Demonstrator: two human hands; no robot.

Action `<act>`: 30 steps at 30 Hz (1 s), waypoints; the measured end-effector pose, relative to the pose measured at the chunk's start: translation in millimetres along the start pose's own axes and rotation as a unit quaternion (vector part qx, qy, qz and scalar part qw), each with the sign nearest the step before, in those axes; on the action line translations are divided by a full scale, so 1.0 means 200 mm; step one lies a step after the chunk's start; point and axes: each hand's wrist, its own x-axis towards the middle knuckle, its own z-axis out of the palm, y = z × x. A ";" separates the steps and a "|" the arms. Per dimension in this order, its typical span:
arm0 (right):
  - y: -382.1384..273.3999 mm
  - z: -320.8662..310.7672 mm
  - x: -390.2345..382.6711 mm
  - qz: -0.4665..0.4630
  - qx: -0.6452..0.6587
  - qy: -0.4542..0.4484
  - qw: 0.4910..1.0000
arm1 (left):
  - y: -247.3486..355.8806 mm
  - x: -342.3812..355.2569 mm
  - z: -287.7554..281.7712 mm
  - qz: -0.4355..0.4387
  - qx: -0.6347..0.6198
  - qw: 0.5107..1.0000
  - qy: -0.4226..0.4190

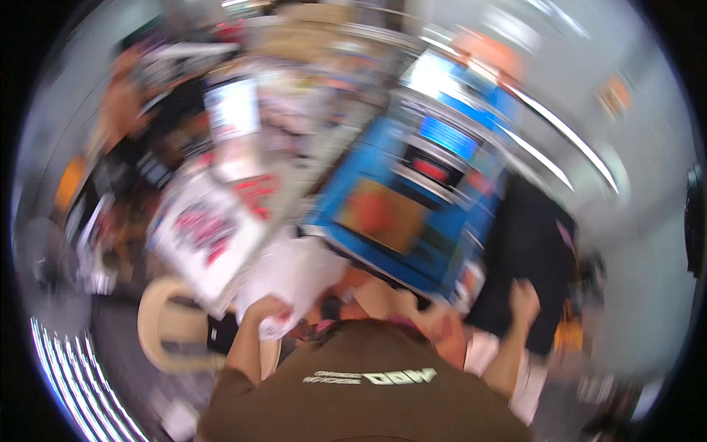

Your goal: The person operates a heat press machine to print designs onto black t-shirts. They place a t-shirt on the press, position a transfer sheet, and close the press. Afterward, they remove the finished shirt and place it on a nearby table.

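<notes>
Motion blurs the whole head view. At the lower left, my left hand (pixel 271 308) is closed at the near edge of a thin white sheet (pixel 294 269), plastic or cloth; the edge appears gathered in its fingers. My right hand (pixel 524 300) is raised at the lower right, in front of a black cloth (pixel 519 265). Its fingers are smeared, so I cannot make out whether it grips the cloth. Left of the white sheet lies a stack of white printed fabric (pixel 206 221) with red and dark markings.
A large blue machine (pixel 353 173) with a lit screen (pixel 448 138) stands ahead, a brown board with a red patch (pixel 375 210) on it. Cardboard boxes (pixel 305 37) and clutter fill the back. A beige chair (pixel 151 324) is at the left; a grey wall (pixel 633 221) bounds the right.
</notes>
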 end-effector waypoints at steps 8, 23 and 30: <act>1.34 -0.19 0.34 -0.012 -0.097 0.225 0.969 | 1.53 1.15 0.43 -0.019 -0.436 0.900 -0.015; 0.41 0.03 0.02 -0.427 0.255 -0.010 0.867 | 2.69 1.46 -0.07 0.147 -0.479 0.759 0.415; 0.05 -0.65 0.27 -0.474 0.263 0.050 0.839 | 2.80 1.47 -0.02 0.263 -0.602 0.683 0.318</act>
